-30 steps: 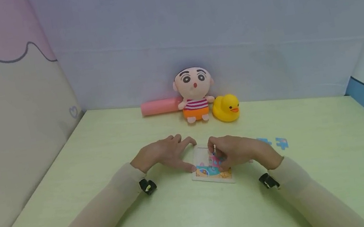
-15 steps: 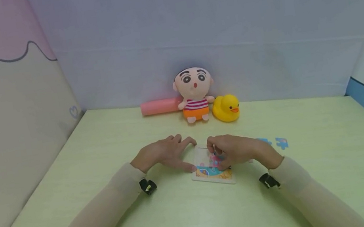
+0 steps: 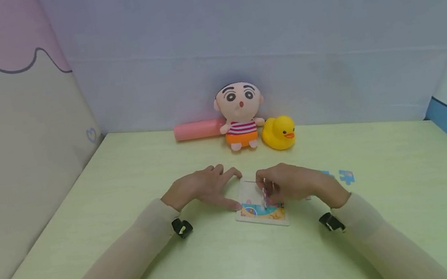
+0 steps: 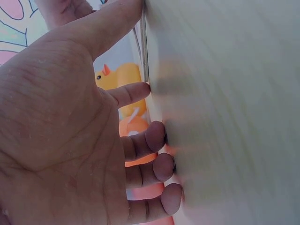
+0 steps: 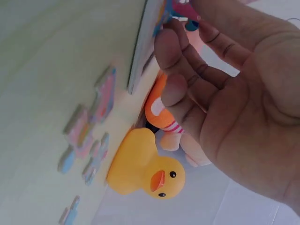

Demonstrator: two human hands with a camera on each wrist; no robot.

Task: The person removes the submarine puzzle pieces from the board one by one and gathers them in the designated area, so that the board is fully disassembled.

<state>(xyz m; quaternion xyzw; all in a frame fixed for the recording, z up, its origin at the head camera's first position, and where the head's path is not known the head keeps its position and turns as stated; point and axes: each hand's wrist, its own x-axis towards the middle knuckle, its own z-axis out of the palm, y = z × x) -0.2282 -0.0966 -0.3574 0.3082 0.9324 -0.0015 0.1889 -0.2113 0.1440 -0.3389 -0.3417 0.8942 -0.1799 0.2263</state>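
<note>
A small square puzzle board (image 3: 261,207) with a white rim and a bright printed picture lies flat on the pale green, faintly wood-grained surface (image 3: 246,274), in front of the plush doll (image 3: 240,114). The left hand (image 3: 202,187) rests at the board's left edge, its fingers (image 4: 154,136) slightly spread and nearly straight, the tips pressed to the surface and the thumb touching the board's thin edge. The right hand (image 3: 290,182) sits over the right half of the board, its fingers (image 5: 173,51) bent together and pinching a small pink puzzle piece (image 5: 183,8) against the picture; the head view blurs the piece, so its exact outline cannot be told. Both forearms wear smooth beige sleeves with a small black device at each wrist.

To the right of the board, a few loose puzzle pieces (image 3: 338,175) lie flat on the surface, thin and knobbed, in blue and pink. The doll is soft and round-headed, in a red-and-white striped top and orange shorts, and sits against the grey-lilac back wall. Just to the doll's right stands a glossy yellow rubber duck (image 3: 278,133) with an orange beak; on the doll's left lies a pink cylinder (image 3: 197,129) on its side, touching the wall.
</note>
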